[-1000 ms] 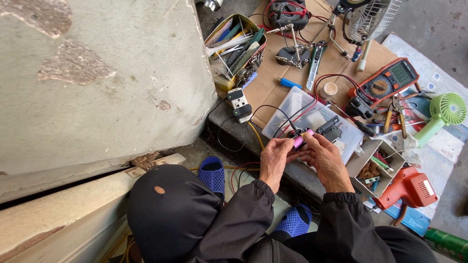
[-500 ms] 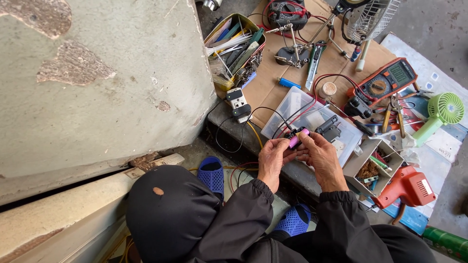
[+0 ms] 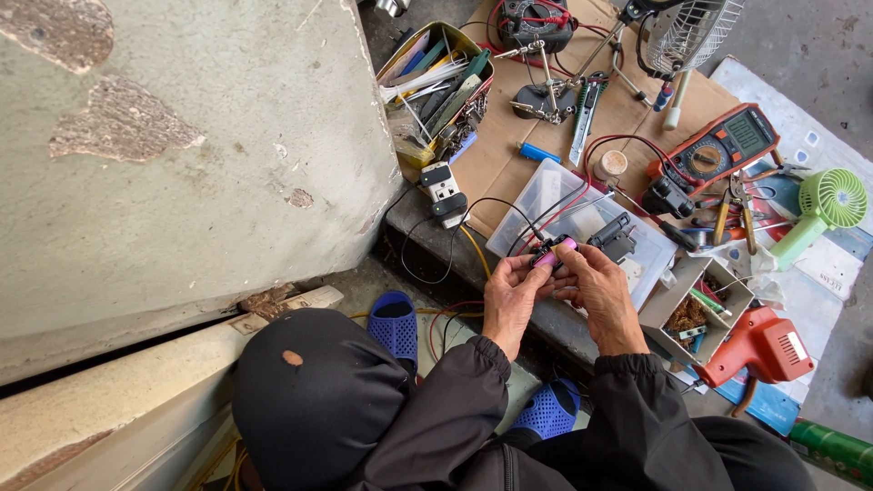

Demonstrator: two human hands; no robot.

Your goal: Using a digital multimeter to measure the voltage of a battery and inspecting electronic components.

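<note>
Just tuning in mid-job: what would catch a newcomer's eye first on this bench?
At centre, the left hand and right hand pinch a small pink cylinder with red and black wires attached, above a clear plastic box. An orange multimeter lies on cardboard at upper right, a green handheld fan sits at the right edge, and a red-orange heat gun lies at lower right.

**Both hands on a pink cell**

The left hand and right hand pinch a small pink cylindrical battery between their fingertips. Just beyond the fingers lies a clear plastic box; black and red wires run from them.
</note>
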